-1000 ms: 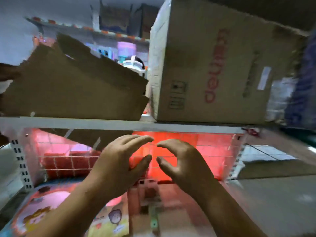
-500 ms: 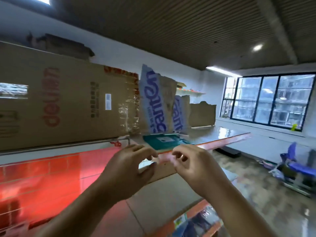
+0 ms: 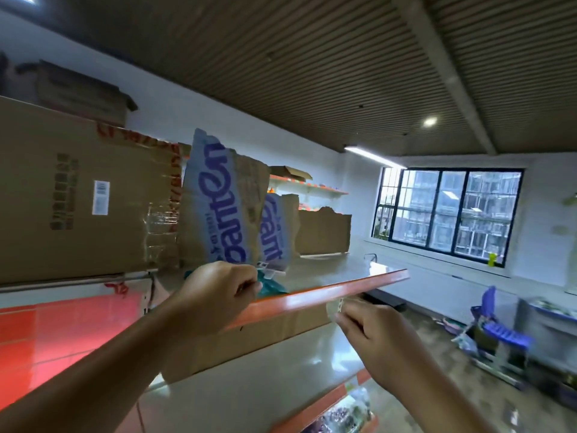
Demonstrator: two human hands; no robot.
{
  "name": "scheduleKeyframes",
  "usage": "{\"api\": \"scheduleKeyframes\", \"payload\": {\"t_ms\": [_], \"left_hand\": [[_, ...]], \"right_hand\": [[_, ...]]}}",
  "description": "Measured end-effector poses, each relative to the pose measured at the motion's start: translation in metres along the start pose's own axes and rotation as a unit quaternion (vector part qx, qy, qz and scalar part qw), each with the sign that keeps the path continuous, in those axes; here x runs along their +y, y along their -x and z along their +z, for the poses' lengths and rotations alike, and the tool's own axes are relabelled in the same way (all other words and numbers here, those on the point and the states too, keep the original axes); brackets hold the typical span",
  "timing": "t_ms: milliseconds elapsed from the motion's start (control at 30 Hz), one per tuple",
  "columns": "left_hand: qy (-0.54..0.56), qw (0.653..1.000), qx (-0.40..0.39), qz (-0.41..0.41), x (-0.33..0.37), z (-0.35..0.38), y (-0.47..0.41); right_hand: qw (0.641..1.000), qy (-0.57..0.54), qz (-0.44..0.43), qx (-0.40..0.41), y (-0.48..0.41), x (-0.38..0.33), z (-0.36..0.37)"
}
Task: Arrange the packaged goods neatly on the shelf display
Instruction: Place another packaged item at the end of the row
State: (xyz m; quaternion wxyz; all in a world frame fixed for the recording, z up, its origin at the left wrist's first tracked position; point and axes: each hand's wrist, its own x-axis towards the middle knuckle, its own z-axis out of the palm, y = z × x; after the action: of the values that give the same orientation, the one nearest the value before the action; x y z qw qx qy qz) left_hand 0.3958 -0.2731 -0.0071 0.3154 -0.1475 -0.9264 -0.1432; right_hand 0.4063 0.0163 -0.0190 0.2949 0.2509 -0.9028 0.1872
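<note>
The left grip [image 3: 215, 295], at the centre of the frame, has its fingers curled tight with the thumb across them. It pinches the near corner of a teal packet [image 3: 273, 287] that lies flat on the shelf [image 3: 331, 293], right at the orange front lip. A white tag shows just above the fingertips, and I cannot tell whether it belongs to the packet. The right grip [image 3: 374, 332], lower right of centre, reaches toward the shelf's far end with its fingers bunched and its back to the camera. Whether it has hold of anything there cannot be told. It is well apart from the packet, so one pinch alone steers the goods. Just behind the packet stand two torn boxes [image 3: 218, 204] with blue lettering, leaning, and a big carton [image 3: 78, 195] fills the left of the frame beside them. The main risk, as I judge it, is at the lip. The shelf top looks glossy and the packet sits close to the edge, so letting go early or tugging outward could slide it off onto the lower shelf [image 3: 249, 389]. Pushing it back too hard could knock the leaning boxes, which look unsteady and might tip forward over it. A corner pinch also lets the packet swivel, so it may end up crooked.
</note>
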Motion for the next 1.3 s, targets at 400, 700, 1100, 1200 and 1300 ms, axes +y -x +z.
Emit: {"api": "scheduleKeyframes", "payload": {"t_ms": [400, 700, 1100, 1200, 1300], "left_hand": [[-0.062, 0.986, -0.121, -0.097, -0.078, 0.051, -0.131], [-0.105, 0.967, -0.187, -0.135, -0.100, 0.069, -0.216], [-0.177, 0.929, -0.258, -0.197, -0.104, 0.111, -0.250], [-0.179, 0.907, -0.302, -0.235, -0.111, 0.135, -0.251], [-0.162, 0.887, -0.322, -0.288, -0.121, 0.149, -0.251]], "right_hand": [[0.995, -0.008, -0.064, -0.072, -0.112, 0.086, 0.075], [0.986, -0.042, -0.140, -0.081, -0.218, 0.128, 0.143], [0.963, -0.105, -0.212, -0.133, -0.328, 0.124, 0.196], [0.954, -0.102, -0.238, -0.150, -0.358, 0.124, 0.208], [0.943, -0.097, -0.260, -0.181, -0.385, 0.127, 0.225]]}}
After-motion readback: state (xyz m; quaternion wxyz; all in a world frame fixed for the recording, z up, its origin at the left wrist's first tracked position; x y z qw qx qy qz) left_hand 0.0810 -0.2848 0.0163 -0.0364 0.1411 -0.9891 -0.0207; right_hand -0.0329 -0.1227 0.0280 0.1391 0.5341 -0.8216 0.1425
